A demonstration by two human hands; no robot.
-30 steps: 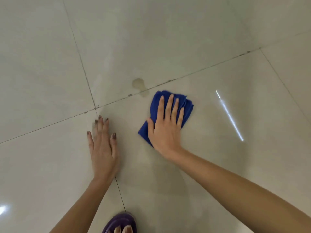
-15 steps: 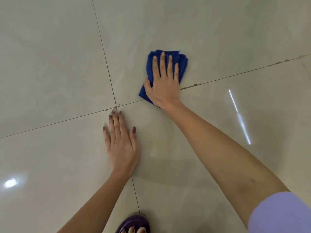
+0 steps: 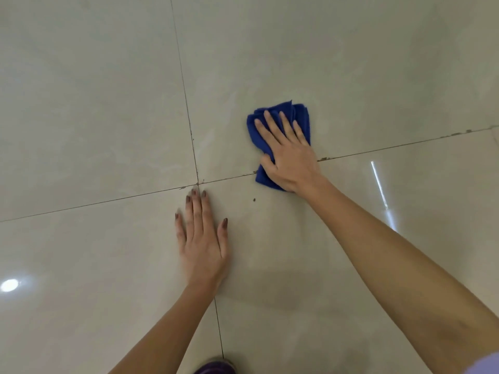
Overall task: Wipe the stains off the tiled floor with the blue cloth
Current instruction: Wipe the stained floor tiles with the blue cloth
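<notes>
- Blue cloth (image 3: 280,114), bunched, flat on the tiled floor (image 3: 351,63), straddling the grout line (image 3: 405,143) just right of the four-tile corner.
- Right hand (image 3: 290,155) pressed palm-down on the cloth, fingers spread, not gripping.
- Left hand (image 3: 202,238) flat and empty on the floor, fingertips at that corner.
- Small dark speck (image 3: 254,200) below the grout line, between the hands.
- Purple shoe (image 3: 216,368) well below, at the frame's bottom edge.

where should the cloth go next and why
Probably slide the right hand and blue cloth toward the dark speck just below the grout line; it sits unwiped, between the cloth and the braced left hand.
</notes>
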